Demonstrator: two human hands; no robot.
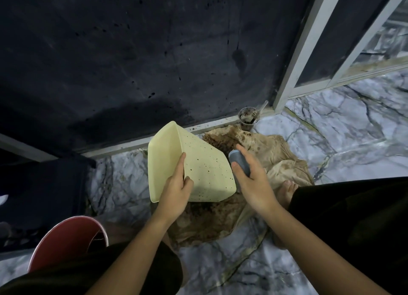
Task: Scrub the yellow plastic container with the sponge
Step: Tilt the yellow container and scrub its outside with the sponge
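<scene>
The pale yellow plastic container (205, 166) is tipped on its side above the floor, its open mouth facing left and its outer wall dotted with dark specks. My left hand (176, 191) grips its near rim, forefinger stretched along the edge. My right hand (254, 182) holds a grey-blue sponge (239, 163) right beside the container's right wall; whether sponge and wall touch is unclear.
A stained brown cloth (276, 155) lies on the marble floor under the container. A clear cup (248, 117) of dirty liquid stands by the dark wall. A red bucket (68, 239) is at lower left. My bare foot (287, 191) rests on the cloth.
</scene>
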